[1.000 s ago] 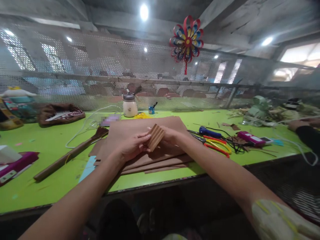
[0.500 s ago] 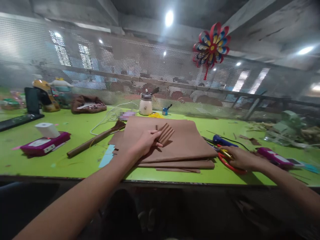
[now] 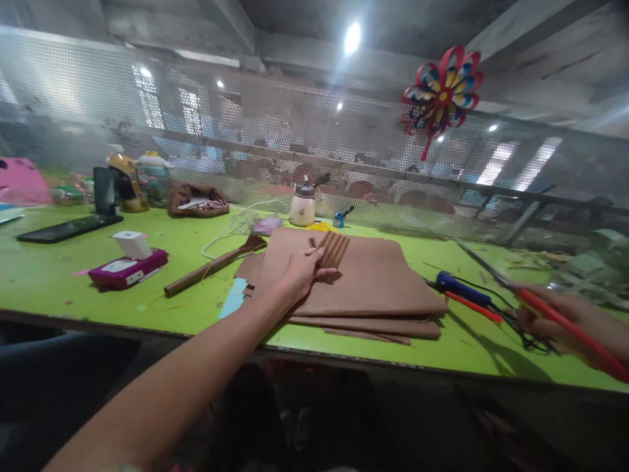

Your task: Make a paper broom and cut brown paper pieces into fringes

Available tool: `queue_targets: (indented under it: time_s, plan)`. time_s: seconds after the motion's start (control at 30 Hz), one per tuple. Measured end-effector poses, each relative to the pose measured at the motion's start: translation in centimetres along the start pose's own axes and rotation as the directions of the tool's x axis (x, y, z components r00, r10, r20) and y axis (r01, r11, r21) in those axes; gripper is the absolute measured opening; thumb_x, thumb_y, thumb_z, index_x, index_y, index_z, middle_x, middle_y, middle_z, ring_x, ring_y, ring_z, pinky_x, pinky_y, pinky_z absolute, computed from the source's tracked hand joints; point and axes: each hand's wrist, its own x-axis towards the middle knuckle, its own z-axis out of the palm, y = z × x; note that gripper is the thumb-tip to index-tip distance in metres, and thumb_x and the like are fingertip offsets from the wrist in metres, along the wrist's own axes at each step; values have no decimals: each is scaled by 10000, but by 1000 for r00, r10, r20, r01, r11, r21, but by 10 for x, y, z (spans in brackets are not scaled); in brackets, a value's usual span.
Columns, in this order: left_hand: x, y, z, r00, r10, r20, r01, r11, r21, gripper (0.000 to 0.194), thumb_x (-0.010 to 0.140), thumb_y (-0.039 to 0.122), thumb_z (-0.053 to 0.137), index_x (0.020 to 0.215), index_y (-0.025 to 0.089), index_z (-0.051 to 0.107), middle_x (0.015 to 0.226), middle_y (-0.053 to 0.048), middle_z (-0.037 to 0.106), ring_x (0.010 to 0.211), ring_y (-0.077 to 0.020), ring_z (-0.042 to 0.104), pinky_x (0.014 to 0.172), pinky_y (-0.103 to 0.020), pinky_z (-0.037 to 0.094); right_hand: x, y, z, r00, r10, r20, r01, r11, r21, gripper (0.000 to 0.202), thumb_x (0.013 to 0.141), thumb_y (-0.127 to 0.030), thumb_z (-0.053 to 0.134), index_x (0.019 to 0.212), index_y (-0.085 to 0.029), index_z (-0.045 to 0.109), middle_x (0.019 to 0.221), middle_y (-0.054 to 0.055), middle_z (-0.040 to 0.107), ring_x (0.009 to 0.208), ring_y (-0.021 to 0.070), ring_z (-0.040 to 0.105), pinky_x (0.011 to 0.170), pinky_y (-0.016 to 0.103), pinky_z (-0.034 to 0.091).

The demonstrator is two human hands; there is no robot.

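Observation:
My left hand [image 3: 304,272] pinches a small fan of brown paper strips [image 3: 337,249] over a stack of folded brown paper [image 3: 378,278]. The strips stand up at a slant from its fingers. On the right, my right hand [image 3: 565,321] is closed around red-handled scissors [image 3: 528,298], partly blurred. Their blades point up and to the left, raised above the table. Below them lie a blue-handled tool [image 3: 462,288] with a dark cord and an orange-red stick-like tool [image 3: 474,307].
A brown paper stem [image 3: 211,269] with a frayed end lies left of the stack. Further left are a purple box [image 3: 130,269] with a white block on it and a phone on a stand [image 3: 104,190]. Behind stand a cream pot [image 3: 302,206] and a small blue jar [image 3: 340,218].
My right hand has lifted the scissors off the table and moved right. My left hand still pinches the strips over the stack. The view has turned slightly left.

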Motion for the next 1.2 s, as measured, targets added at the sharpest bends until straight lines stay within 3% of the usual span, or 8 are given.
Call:
queue_targets:
  time_s: [0.07, 0.13, 0.27, 0.37, 0.57, 0.83, 1.2]
  plan:
    - [1, 3, -1, 1000, 23, 16, -22, 999, -40, 109, 754, 162, 552, 795, 73, 601, 815, -102, 610, 697, -161, 599, 626, -335, 562, -6, -30, 8, 998, 13, 67, -27, 976, 214, 514, 543, -426, 614, 1048, -363, 546, 836, 149, 636, 655, 205, 593, 517, 341, 399]
    - [2, 8, -3, 998, 49, 26, -47, 996, -74, 98, 756, 148, 544, 792, 80, 605, 827, -93, 611, 715, -154, 590, 648, -350, 561, -3, -72, 31, 996, -12, 84, -13, 959, 284, 476, 578, -446, 616, 1026, -305, 540, 851, 133, 629, 691, 216, 593, 546, 329, 422]
    - [5, 17, -9, 995, 98, 23, -94, 988, -125, 111, 762, 146, 535, 811, 91, 618, 855, -85, 613, 746, -148, 581, 673, -349, 555, 21, -156, 89, 978, -201, 48, 185, 957, 222, 400, 643, -493, 576, 945, -232, 550, 773, 61, 632, 661, 197, 575, 596, 308, 430]
    - [6, 17, -12, 992, 120, 22, -116, 982, -148, 126, 759, 165, 543, 828, 96, 622, 852, -85, 619, 756, -156, 583, 681, -349, 550, 37, -191, 120, 967, -241, 87, 227, 964, 140, 388, 662, -512, 563, 913, -216, 555, 754, 42, 637, 661, 196, 576, 585, 287, 409]
    - [3, 11, -7, 985, 156, 66, -141, 972, -187, 109, 743, 185, 569, 718, 87, 609, 682, -45, 595, 662, -124, 564, 711, -366, 539, 44, -195, 140, 949, -303, 85, 295, 951, 92, 422, 691, -571, 514, 916, -216, 546, 778, 41, 644, 690, 197, 575, 591, 266, 384]
    - [-3, 17, -3, 993, 100, 57, -89, 982, -169, 142, 774, 156, 509, 820, 85, 623, 913, -117, 631, 787, -182, 603, 694, -384, 540, 50, -191, 140, 956, -280, 92, 269, 956, 115, 444, 669, -552, 535, 961, -219, 559, 768, 33, 646, 700, 206, 578, 618, 283, 406]
    - [-2, 19, -2, 995, 86, 53, -75, 980, -183, 148, 782, 136, 483, 834, 79, 609, 872, -118, 625, 764, -182, 599, 692, -405, 538, 46, -188, 141, 942, -332, 53, 323, 938, 129, 351, 702, -517, 522, 897, -230, 574, 753, 28, 646, 664, 197, 574, 612, 277, 406]
